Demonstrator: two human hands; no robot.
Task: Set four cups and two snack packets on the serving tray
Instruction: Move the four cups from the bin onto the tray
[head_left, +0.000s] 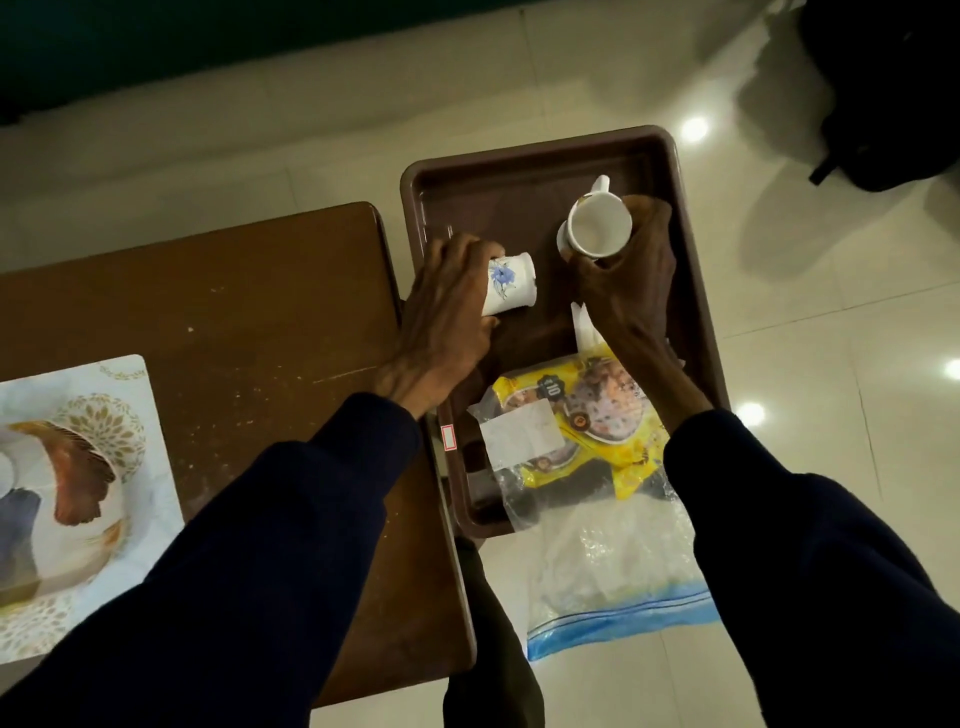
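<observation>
A dark brown serving tray sits to the right of a wooden table. My left hand grips a small white cup with a blue flower, tipped on its side over the tray's left part. My right hand holds a white mug with its handle pointing away, above the tray's far right area; a second white rim shows just under it. A yellow snack packet lies at the tray's near end, under a clear zip bag with a blue seal that hangs over the near rim.
The brown wooden table is on the left, with a patterned placemat or box at its left edge. Glossy cream floor tiles surround the tray. A dark bag sits on the floor at the far right.
</observation>
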